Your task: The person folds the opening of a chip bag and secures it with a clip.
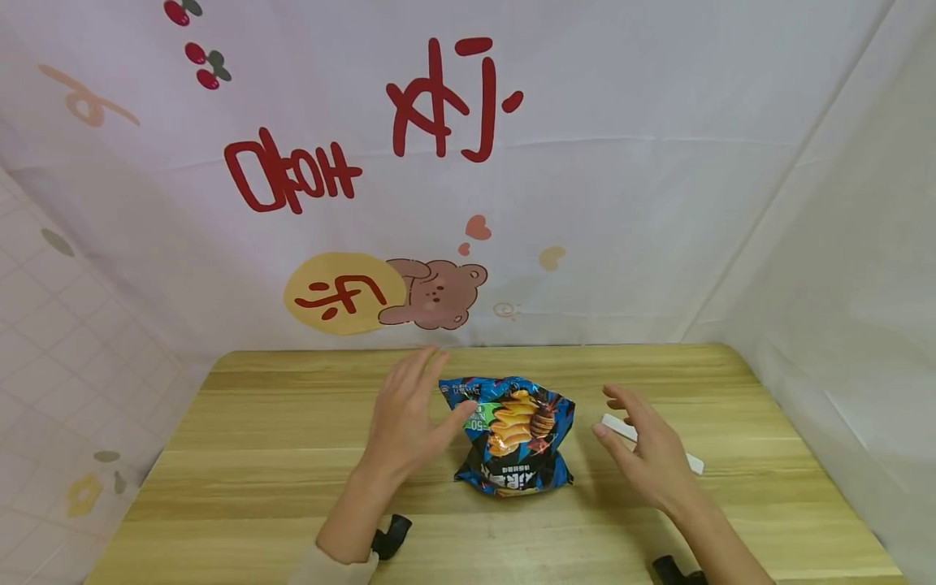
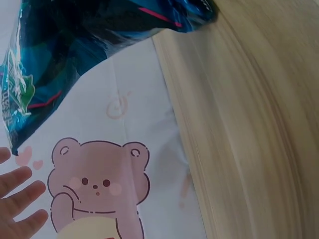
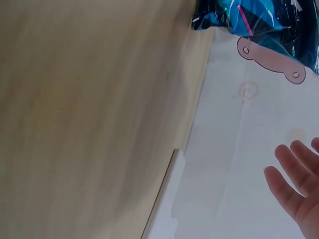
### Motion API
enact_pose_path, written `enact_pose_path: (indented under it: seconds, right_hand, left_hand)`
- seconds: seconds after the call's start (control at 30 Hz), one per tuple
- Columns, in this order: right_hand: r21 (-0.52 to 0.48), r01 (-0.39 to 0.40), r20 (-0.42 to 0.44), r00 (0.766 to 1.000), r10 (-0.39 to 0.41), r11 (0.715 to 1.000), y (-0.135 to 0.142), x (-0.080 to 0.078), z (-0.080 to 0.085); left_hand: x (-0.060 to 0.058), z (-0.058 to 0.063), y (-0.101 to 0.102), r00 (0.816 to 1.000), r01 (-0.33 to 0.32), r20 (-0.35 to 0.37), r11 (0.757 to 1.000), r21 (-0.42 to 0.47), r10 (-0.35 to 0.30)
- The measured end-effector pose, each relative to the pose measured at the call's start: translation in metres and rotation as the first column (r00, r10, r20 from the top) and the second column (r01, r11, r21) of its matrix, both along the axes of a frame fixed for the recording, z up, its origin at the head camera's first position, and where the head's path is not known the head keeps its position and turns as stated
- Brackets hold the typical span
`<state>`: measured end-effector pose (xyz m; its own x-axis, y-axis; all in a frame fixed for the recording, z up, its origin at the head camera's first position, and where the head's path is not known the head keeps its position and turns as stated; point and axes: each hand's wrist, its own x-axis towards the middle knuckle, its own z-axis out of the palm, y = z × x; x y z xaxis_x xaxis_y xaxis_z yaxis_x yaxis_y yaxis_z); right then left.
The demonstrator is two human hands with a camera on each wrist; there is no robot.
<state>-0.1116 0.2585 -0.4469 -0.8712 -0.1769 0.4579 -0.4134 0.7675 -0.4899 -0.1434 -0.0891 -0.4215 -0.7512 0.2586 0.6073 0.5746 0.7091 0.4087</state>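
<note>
A blue and black snack bag, printed with golden chips, stands on the wooden table between both hands. In the head view my left hand is at the bag's left side, fingers extended, its thumb overlapping the bag's upper left; whether it touches cannot be told. The left wrist view shows these fingers spread apart, just below a corner of the bag. My right hand hovers to the right of the bag, apart from it, with fingers loosely bent and holding nothing. Beneath it lies a white bar-shaped object, partly hidden.
The wooden table meets a white cloth backdrop printed with a bear and red characters. White cloth also hangs on the right side. Black wrist-camera parts show near the left wrist.
</note>
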Motion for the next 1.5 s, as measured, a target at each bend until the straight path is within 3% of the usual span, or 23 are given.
enact_pose_path:
  seconds: [0.4,0.97,1.5]
  right_hand:
    - [-0.056,-0.035,0.007,0.999,0.035,0.998,-0.012,-0.003,-0.002]
    - [-0.153,-0.048,0.07,0.996,0.059,0.987,-0.029,-0.005,-0.001]
    - [-0.228,-0.008,0.146,0.988,0.043,0.974,-0.037,-0.008,-0.001]
  left_hand:
    - [-0.005,0.002,0.016,0.994,0.071,-0.079,0.997,0.021,-0.069]
    - [-0.005,0.007,0.036,0.991,0.109,-0.074,0.994,0.004,-0.108]
    - [-0.006,0.01,0.053,0.982,0.144,-0.128,0.989,0.04,-0.138]
